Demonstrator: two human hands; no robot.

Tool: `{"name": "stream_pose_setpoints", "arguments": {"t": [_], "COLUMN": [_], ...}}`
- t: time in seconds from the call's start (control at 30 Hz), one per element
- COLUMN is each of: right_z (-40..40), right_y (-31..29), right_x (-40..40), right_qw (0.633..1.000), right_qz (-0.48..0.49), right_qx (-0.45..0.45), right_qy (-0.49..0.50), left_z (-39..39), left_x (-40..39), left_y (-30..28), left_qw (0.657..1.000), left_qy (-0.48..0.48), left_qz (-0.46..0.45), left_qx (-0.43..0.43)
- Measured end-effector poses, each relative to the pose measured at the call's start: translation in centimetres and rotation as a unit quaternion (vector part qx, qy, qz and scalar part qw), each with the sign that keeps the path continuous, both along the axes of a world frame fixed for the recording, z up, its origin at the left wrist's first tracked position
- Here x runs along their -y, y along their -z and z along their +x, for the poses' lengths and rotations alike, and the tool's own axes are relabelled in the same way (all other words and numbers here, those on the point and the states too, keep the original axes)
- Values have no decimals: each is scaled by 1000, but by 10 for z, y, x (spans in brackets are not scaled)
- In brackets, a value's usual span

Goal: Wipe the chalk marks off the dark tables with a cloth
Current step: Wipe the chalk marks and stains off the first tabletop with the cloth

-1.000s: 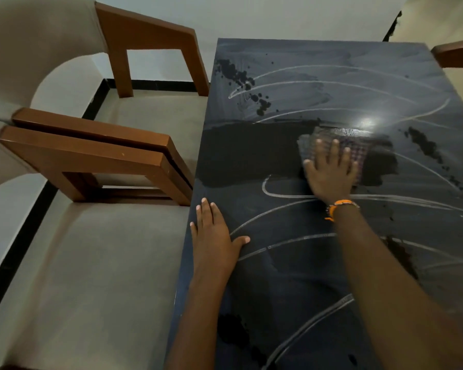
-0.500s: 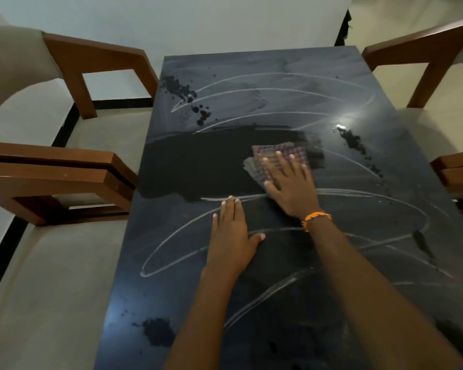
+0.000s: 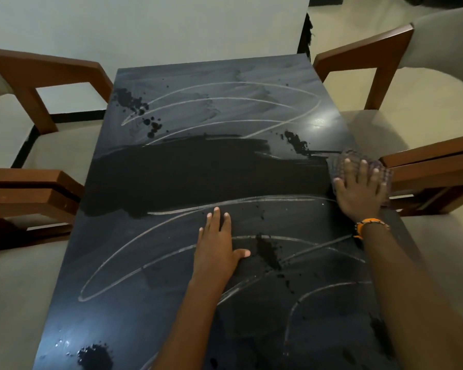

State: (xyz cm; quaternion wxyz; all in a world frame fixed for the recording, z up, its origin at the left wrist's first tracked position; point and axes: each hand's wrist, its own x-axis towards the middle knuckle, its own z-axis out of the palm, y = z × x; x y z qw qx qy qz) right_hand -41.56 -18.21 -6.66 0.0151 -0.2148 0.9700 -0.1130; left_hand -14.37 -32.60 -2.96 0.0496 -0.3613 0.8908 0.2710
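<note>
Overhead, a right hand (image 3: 360,186) presses a cloth (image 3: 358,162) flat-fingered at the dark table's (image 3: 150,276) right edge, ending a wiped band; the left hand (image 3: 217,247) lies flat, bracing. Chalk marks (image 3: 219,98) remain.

Dim indoor light — one glare spot on the dark table (image 3: 320,121), edges bowed by the wide lens

Both hands, left (image 3: 216,251) and right (image 3: 360,189), lie flat.
</note>
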Motion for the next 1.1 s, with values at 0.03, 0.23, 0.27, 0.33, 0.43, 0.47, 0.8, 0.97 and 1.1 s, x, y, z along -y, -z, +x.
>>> {"name": "stream_pose_setpoints", "arguments": {"t": [0.03, 0.23, 0.27, 0.33, 0.43, 0.47, 0.8, 0.97, 1.1], "right_z": [8, 89, 99, 100, 67, 50, -74, -10, 76], "right_y": [0, -2, -2, -4, -2, -1, -1, -1, -4], "right_x": [17, 161, 178, 194, 186, 177, 31, 28, 67], "right_qw": [1000, 964, 952, 938, 938, 946, 999, 1000, 992], "right_qz": [1, -1, 1, 3, 2, -1, -17, -14, 0], "right_qx": [5, 41, 42, 31, 7, 5, 8, -3, 20], "right_qy": [-27, -263, -302, -344, -346, -326, -27, -11, -128], "left_z": [-1, -4, -5, -6, -7, -6, -4, -5, -2], "left_x": [0, 2, 3, 4, 4, 3, 5, 5, -1], "left_y": [0, 1, 2, 3, 5, 5, 12, 11, 4], "left_qw": [1000, 1000, 1000, 1000, 999, 999, 999, 999, 999], "left_qy": [-2, -9, -10, -12, -16, -18, -32, -28, -40], "left_qz": [0, 11, 13, 17, 24, 25, 32, 31, 32], "left_qx": [0, 3, 8, 20, 16, 12, -3, -5, -19]}}
